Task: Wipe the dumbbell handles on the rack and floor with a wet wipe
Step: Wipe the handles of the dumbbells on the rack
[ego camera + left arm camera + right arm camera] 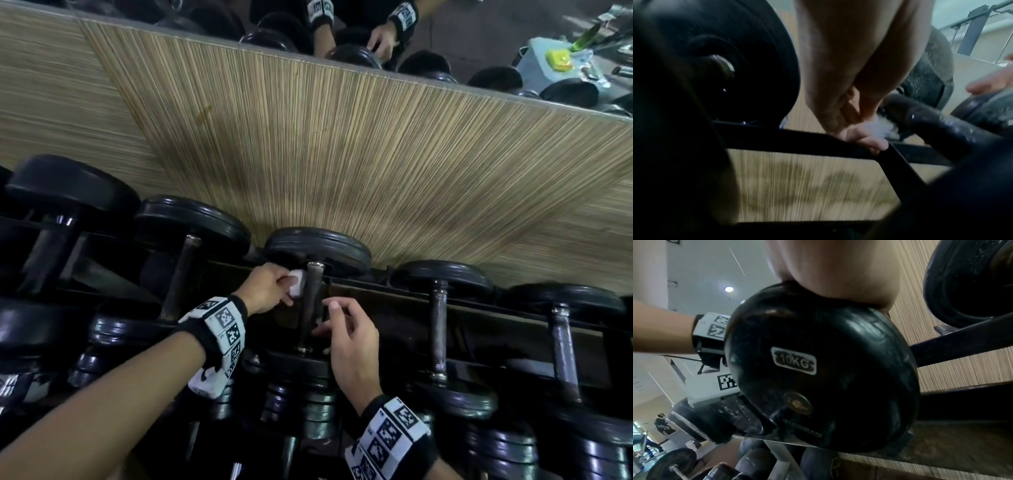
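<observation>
On the rack (394, 291) a row of black dumbbells lay side by side, and the dumbbell handle (312, 301) under attention sat near the centre of the head view, running from 12 to 6 o'clock. The left hand (267, 289) pinched a small white wet wipe (296, 282) between thumb and fingers, pressing it against the handle's upper end from 9 o'clock. The right hand (349, 339) hovered at 3 o'clock of the handle, its fingers loosely curled and holding nothing. In the right wrist view, a plate marked 10KG (818, 369) filled the frame. A striped wood-grain wall (342, 154) rose behind the rack.
</observation>
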